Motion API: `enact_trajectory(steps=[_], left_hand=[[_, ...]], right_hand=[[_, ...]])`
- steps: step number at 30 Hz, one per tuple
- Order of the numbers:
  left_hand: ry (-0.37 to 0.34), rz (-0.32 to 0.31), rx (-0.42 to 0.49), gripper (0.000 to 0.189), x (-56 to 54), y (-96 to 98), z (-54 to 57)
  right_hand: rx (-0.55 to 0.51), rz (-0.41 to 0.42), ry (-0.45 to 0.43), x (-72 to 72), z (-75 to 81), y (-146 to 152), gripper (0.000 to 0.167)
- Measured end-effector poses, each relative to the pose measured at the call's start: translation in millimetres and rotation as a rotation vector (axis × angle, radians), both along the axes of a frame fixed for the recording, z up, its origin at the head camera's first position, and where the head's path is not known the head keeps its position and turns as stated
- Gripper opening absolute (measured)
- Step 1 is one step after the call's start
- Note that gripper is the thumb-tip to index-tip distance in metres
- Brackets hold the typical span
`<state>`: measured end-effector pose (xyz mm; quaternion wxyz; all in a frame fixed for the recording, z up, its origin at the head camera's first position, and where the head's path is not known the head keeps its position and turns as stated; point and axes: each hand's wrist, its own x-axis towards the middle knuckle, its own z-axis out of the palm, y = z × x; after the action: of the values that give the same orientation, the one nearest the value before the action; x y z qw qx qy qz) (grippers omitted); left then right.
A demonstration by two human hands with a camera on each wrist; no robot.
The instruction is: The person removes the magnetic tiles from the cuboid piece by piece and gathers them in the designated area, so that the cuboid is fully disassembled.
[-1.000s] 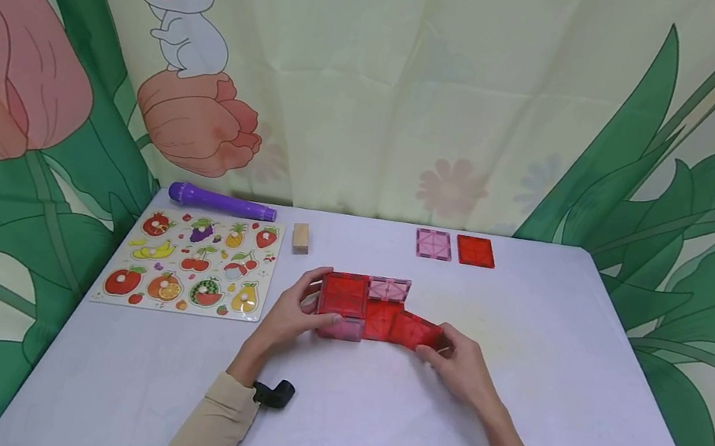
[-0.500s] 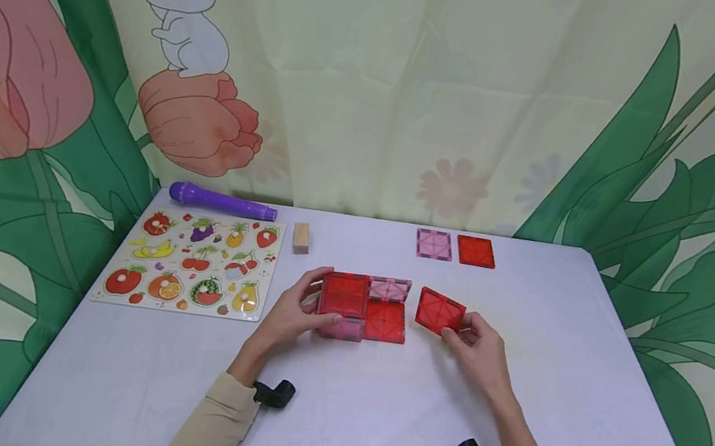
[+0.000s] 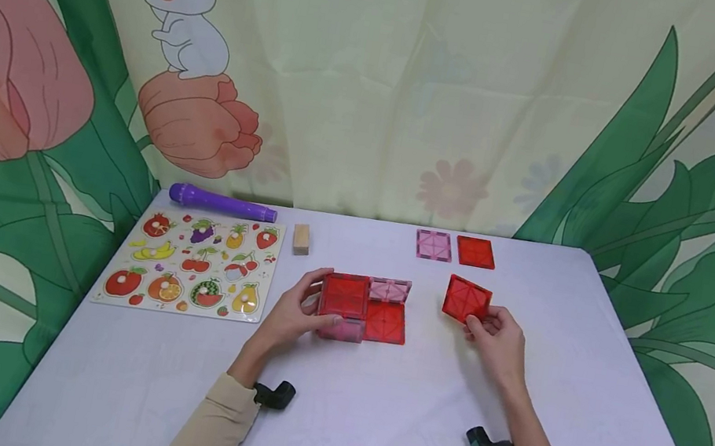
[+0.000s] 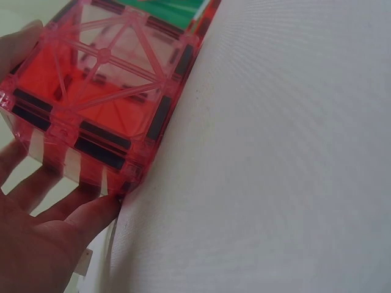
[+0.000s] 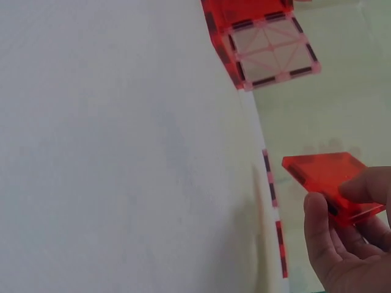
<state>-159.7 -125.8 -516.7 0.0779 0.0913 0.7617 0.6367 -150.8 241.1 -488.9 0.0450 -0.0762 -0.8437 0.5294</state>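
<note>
My left hand [image 3: 296,310] grips a box of translucent red and pink magnetic tiles [image 3: 345,297] from its left side, thumb at the front and fingers around the left wall. In the left wrist view the pink front tile [image 4: 104,56] shows dark magnet strips along its edges. On the box's right, a red tile [image 3: 386,322] lies flat, and a pink tile [image 3: 389,289] stands upright behind it. Further right, my right hand [image 3: 500,344] pinches a single red magnetic tile [image 3: 467,300] by its lower right corner, raised and tilted, apart from the box.
A pink tile [image 3: 433,245] and a red tile [image 3: 476,252] lie flat near the table's back edge. To the left are a fruit puzzle board [image 3: 188,263], a purple toy microphone [image 3: 221,201] and a small wooden block [image 3: 301,239]. A printed curtain [image 3: 368,81] hangs behind the table.
My right hand has pulled the red tile away from the flat tile beside the box and carried it right and back. My left hand stays on the box.
</note>
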Motion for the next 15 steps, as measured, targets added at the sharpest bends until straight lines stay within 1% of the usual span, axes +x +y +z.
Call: enact_trajectory(steps=[2,6,13,15], left_hand=[[0.0,0.003,-0.003,0.084,0.0,-0.1,0.3],[-0.007,0.008,-0.013,0.085,-0.5,-0.4,1.2],[-0.009,0.005,-0.01,0.082,-0.9,-0.2,-0.1],[-0.021,0.001,-0.011,0.082,-1.0,0.0,0.9]], right_hand=[[-0.011,-0.028,-0.012,-2.5,-0.5,3,0.035],[0.007,-0.088,-0.045,-7.3,0.9,9,0.039],[-0.016,-0.174,-0.046,-18.7,3.4,19,0.044],[-0.002,-0.198,-0.061,-23.0,3.6,23,0.048]])
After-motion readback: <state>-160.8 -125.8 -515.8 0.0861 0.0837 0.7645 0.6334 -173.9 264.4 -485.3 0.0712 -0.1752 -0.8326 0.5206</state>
